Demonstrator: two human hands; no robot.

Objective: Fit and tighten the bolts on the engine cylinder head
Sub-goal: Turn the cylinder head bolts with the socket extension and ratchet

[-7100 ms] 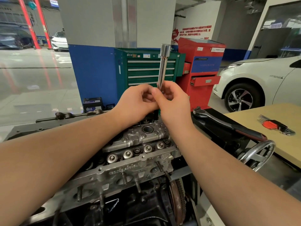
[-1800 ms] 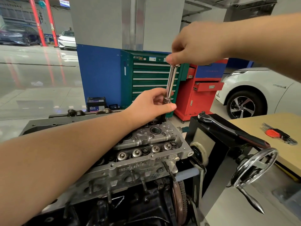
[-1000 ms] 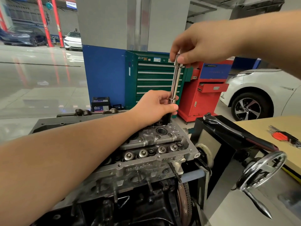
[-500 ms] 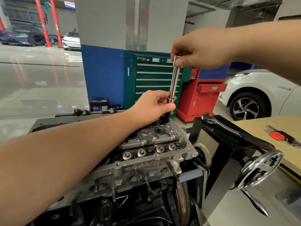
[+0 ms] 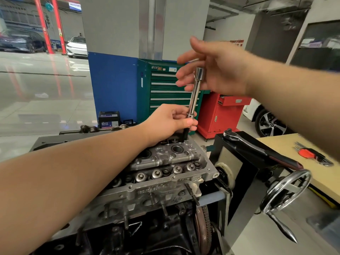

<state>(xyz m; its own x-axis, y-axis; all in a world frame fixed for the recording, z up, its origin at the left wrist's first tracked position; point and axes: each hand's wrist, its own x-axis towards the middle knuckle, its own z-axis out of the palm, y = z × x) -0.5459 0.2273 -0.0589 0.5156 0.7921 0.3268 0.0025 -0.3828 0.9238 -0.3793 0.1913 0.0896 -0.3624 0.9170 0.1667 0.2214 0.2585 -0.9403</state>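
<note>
left hand [image 5: 171, 122] pinches extension bar [image 5: 194, 92] low above cylinder head [image 5: 165, 168]; right hand [image 5: 217, 70] fingers spread, off its top.

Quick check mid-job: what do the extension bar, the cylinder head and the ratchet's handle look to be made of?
Extension bar: polished, likely chromed steel; mirror-bright highlights along the shaft. Cylinder head: cast metal, probably aluminium; dull grey, grainy surface with raised lettering. Ratchet handle: dark grip, seemingly rubber or plastic, matte black and red behind a shiny metal head.

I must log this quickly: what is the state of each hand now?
Left hand: pinches the lower end of the long chrome extension bar.
Right hand: open, fingers spread behind the bar's top.
</note>
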